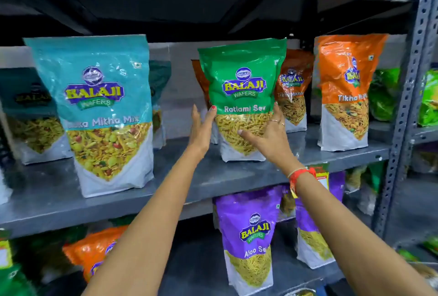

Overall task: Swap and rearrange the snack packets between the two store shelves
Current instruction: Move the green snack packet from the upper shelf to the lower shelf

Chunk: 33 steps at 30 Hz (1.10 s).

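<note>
Head view, left to right: a teal mix packet [102,115] stands upright at the front of the upper shelf [184,177], clear of the hands. The left hand [201,127] presses flat against one side of the green Ratlami Sev packet [241,96], the right hand [267,134] cups the other side, likely to keep the floppy pouch upright on that shelf. Orange packets [343,92] crowd just behind and to its right, limiting sideways room. Purple Aloo Sev packets [246,236] wait on the lower shelf [196,262].
</note>
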Tool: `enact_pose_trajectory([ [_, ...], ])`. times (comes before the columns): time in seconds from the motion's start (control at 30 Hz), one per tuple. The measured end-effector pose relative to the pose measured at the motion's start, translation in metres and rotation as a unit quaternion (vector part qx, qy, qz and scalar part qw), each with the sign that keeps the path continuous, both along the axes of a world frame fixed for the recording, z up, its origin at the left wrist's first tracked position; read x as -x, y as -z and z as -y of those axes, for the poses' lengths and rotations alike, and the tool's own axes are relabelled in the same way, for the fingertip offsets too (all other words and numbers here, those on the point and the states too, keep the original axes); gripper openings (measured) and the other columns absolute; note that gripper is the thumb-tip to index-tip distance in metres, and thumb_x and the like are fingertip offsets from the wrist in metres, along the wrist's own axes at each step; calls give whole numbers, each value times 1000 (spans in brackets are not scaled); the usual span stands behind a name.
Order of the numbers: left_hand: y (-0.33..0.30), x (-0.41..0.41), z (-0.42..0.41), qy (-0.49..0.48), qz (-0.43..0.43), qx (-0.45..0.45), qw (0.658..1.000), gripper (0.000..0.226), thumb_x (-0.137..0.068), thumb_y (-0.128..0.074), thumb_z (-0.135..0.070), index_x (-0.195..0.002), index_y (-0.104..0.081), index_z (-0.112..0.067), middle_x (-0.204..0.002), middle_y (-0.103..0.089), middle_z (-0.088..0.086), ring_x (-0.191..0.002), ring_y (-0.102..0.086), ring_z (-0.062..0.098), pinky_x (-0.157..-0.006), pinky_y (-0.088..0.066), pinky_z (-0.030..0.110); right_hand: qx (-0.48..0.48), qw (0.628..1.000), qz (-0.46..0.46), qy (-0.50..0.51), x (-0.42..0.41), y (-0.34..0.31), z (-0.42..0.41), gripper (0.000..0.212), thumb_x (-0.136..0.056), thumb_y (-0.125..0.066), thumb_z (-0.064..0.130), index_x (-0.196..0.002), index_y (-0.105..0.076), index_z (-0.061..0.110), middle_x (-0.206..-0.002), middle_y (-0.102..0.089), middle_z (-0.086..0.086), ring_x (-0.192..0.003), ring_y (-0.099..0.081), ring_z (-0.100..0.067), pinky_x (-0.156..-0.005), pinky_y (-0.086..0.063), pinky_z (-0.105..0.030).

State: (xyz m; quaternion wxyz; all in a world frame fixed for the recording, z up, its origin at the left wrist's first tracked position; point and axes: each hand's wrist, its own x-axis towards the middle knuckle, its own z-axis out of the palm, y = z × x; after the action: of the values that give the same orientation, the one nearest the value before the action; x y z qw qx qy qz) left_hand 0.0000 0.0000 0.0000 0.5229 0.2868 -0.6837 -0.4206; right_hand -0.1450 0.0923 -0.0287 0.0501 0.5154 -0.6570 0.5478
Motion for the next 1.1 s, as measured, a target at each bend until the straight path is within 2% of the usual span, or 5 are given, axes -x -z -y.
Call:
enact_pose_trajectory([
  [0.13,1,17,14,100,-20,-93,990,60,-87,-42,-52,-137,-36,-19,-146,-41,5,-134,-37,24,-110,-31,40,-11,993,104,-53,10,4,9,132,-58,-88,46,-153,-2,13,-152,-43,-8,-141,-43,-25,-120,-32,-46],
  [0.23,11,27,16,167,10,-119,979,61,-84,-42,-59,-137,-39,-28,-146,-43,2,-133,-39,19,-115,-26,48,-13,988,145,-57,20,10,18,126,-46,-85,59,-144,-14,26,-124,-58,11,-120,-57,-15,-109,-43,-39],
  [0.5,17,33,19,185,-11,-104,977,51,-86,-53,-43,-130,-48,-18,-134,-56,7,-122,-53,21,-109,-37,40,1,979,185,-84,20,12,19,107,-36,-85,63,-122,-28,31,-131,-63,1,-122,-61,-22,-108,-48,-49],
  [0.87,14,10,-22,150,-25,-43,987,34,-80,-62,-40,-107,-60,-20,-97,-69,-7,-86,-67,2,-61,-50,7,42,976,189,-101,9,11,-8,128,-22,-86,74,-129,-39,23,-127,-67,-2,-118,-64,-28,-104,-50,-54],
  [1.1,18,-36,-81,118,-73,31,990,14,-79,-64,-34,-92,-62,-30,-92,-70,-16,-85,-68,-1,-69,-51,11,86,971,179,-133,-28,20,-53,99,-26,-88,71,-110,-45,44,-118,-71,7,-111,-69,-17,-101,-53,-50],
])
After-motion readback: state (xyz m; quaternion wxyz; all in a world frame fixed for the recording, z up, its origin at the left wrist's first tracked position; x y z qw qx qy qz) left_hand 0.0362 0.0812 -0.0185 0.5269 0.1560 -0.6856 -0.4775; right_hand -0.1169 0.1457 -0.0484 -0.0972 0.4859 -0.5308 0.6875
